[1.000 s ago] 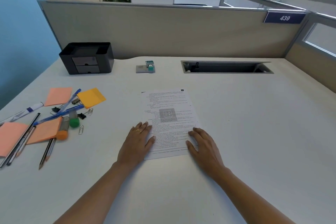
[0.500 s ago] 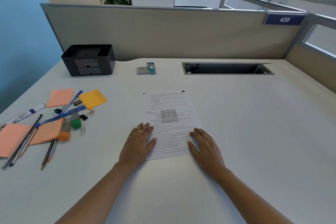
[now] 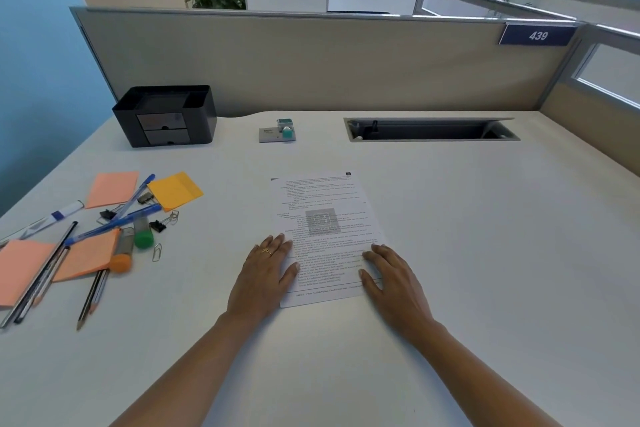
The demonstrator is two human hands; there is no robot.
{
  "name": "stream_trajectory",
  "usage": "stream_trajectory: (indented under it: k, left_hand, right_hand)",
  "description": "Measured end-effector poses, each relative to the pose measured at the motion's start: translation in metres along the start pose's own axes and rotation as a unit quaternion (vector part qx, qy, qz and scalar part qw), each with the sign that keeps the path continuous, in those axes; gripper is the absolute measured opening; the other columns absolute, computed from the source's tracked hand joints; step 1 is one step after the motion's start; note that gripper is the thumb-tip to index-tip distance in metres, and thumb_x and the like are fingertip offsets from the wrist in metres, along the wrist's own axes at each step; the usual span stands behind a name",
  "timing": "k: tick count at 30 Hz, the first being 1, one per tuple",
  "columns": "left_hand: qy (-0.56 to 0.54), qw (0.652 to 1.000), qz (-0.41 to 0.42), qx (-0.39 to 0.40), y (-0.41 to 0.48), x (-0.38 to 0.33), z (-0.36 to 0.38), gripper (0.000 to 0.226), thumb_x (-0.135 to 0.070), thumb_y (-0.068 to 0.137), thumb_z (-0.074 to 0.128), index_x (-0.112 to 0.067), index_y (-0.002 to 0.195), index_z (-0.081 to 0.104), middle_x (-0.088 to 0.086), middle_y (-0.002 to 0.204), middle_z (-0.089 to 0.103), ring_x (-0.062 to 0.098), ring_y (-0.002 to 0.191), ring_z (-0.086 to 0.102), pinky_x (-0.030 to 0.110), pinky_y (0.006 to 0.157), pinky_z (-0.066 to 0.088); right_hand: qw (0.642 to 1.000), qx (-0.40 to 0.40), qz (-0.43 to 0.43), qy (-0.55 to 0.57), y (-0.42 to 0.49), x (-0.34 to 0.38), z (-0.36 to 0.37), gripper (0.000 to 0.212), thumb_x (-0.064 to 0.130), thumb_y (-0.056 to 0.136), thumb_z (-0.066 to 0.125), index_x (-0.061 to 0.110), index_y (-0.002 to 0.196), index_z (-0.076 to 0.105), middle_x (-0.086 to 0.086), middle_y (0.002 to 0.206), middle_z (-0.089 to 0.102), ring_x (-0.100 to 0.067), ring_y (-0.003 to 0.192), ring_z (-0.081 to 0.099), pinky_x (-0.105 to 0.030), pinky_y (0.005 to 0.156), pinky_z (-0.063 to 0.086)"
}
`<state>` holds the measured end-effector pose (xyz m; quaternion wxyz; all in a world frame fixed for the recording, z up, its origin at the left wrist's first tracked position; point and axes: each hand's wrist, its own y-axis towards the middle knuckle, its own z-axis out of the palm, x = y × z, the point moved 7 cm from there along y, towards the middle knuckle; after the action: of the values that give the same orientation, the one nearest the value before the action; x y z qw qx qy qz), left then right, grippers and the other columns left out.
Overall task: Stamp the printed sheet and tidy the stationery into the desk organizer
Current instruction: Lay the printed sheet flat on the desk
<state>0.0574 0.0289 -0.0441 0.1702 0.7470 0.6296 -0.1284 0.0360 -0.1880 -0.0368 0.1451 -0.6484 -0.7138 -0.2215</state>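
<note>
A printed sheet [image 3: 323, 218] lies flat in the middle of the white desk [image 3: 485, 253]. My left hand [image 3: 265, 276] rests flat on its lower left edge, fingers straight. My right hand [image 3: 394, 282] rests flat on its lower right edge. A small green stamp [image 3: 286, 129] stands on a grey ink pad [image 3: 270, 134] at the back centre. The black desk organizer [image 3: 165, 116] with two small drawers stands at the back left. Stationery lies scattered on the left: orange sticky notes [image 3: 112, 188], a yellow pad [image 3: 175, 191], blue pens [image 3: 114, 221], pencils [image 3: 90, 298], binder clips [image 3: 158, 226].
A grey partition [image 3: 311, 62] runs along the desk's far edge. An open cable slot [image 3: 429, 130] is cut into the desk at the back right. Two glue sticks, green-capped [image 3: 142, 232] and orange-capped [image 3: 122, 255], a marker [image 3: 62, 213] and a paper clip [image 3: 157, 252] lie among the stationery.
Both hands stay flat on the sheet's lower corners. The view has shifted slightly; nothing on the desk has moved.
</note>
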Motion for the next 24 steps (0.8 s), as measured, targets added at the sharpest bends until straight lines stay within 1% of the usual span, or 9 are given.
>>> stream_trajectory:
  k: [2,4,6,8,11,13,17,20,24]
  left_hand:
    - [-0.005,1.0,0.0,0.0,0.0,0.001,0.001,0.093,-0.065,0.069,0.0,-0.019,0.144,0.03,-0.004,0.154,0.023,0.011,0.144,0.015,0.024,0.116,0.005]
    - [-0.017,1.0,0.001,0.002,0.0,0.0,0.0,0.089,-0.065,0.073,0.004,-0.018,0.144,0.031,-0.003,0.154,0.023,0.011,0.144,0.016,0.025,0.117,0.006]
    - [-0.036,0.999,-0.001,0.0,-0.001,0.0,-0.001,0.074,-0.06,0.084,0.02,-0.018,0.144,0.031,-0.003,0.154,0.024,0.011,0.143,0.016,0.025,0.117,0.008]
    - [-0.065,0.998,-0.012,-0.012,0.0,0.002,-0.003,0.056,-0.046,0.095,0.036,-0.017,0.143,0.034,-0.004,0.153,0.025,0.01,0.143,0.017,0.025,0.117,0.012]
    - [-0.126,0.99,-0.044,-0.037,0.003,0.011,-0.008,0.046,-0.032,0.095,0.047,-0.018,0.138,0.04,-0.006,0.151,0.03,0.01,0.14,0.024,0.025,0.113,0.019]
    - [-0.155,0.985,-0.057,-0.049,0.008,0.018,-0.012,0.044,-0.029,0.093,0.051,-0.018,0.135,0.044,-0.005,0.148,0.035,0.013,0.138,0.03,0.025,0.112,0.021]
    - [-0.183,0.978,-0.075,-0.066,0.026,0.032,-0.026,0.04,-0.022,0.091,0.056,-0.012,0.13,0.05,0.001,0.142,0.045,0.017,0.133,0.038,0.023,0.108,0.024]
    - [-0.194,0.974,-0.09,-0.074,0.046,0.046,-0.035,0.037,-0.02,0.09,0.057,-0.011,0.127,0.052,0.003,0.138,0.049,0.018,0.13,0.041,0.024,0.106,0.027]
    - [-0.2,0.97,-0.111,-0.079,0.081,0.065,-0.045,0.035,-0.02,0.091,0.056,-0.011,0.125,0.054,0.004,0.135,0.052,0.021,0.126,0.044,0.028,0.101,0.033]
  right_hand:
    - [1.0,-0.003,-0.001,0.001,0.0,0.0,0.0,0.041,0.034,0.093,0.049,0.019,0.131,0.051,0.003,0.146,0.04,-0.014,0.137,0.033,-0.025,0.111,0.025]
    - [1.0,-0.004,-0.001,0.0,0.0,-0.001,0.0,0.04,0.034,0.093,0.049,0.02,0.131,0.051,0.004,0.146,0.04,-0.013,0.137,0.033,-0.024,0.111,0.024]
    - [1.0,-0.005,-0.001,0.001,0.001,-0.002,-0.001,0.04,0.035,0.093,0.049,0.021,0.131,0.05,0.004,0.145,0.04,-0.013,0.137,0.032,-0.024,0.111,0.023]
    - [1.0,-0.002,-0.002,-0.001,0.003,-0.001,-0.001,0.04,0.035,0.094,0.048,0.021,0.13,0.05,0.004,0.145,0.04,-0.013,0.136,0.033,-0.026,0.112,0.024]
    - [1.0,0.008,-0.008,-0.006,0.01,0.004,0.0,0.042,0.041,0.093,0.044,0.019,0.127,0.053,0.003,0.143,0.043,-0.014,0.135,0.036,-0.029,0.111,0.028]
    - [1.0,0.007,-0.013,-0.003,0.019,0.009,-0.001,0.047,0.046,0.09,0.039,0.018,0.124,0.056,0.002,0.141,0.046,-0.014,0.134,0.037,-0.03,0.111,0.029]
    - [1.0,0.011,-0.02,0.003,0.043,0.022,0.003,0.037,0.035,0.094,0.048,0.017,0.125,0.055,0.002,0.141,0.045,-0.014,0.133,0.038,-0.027,0.11,0.027]
    - [0.999,0.021,-0.033,0.005,0.067,0.036,0.01,0.037,0.034,0.094,0.047,0.017,0.125,0.055,0.003,0.141,0.044,-0.012,0.132,0.038,-0.023,0.108,0.027]
    - [0.998,0.039,-0.048,0.013,0.108,0.054,0.021,0.037,0.035,0.094,0.047,0.016,0.124,0.056,0.002,0.14,0.045,-0.012,0.13,0.04,-0.022,0.106,0.03]
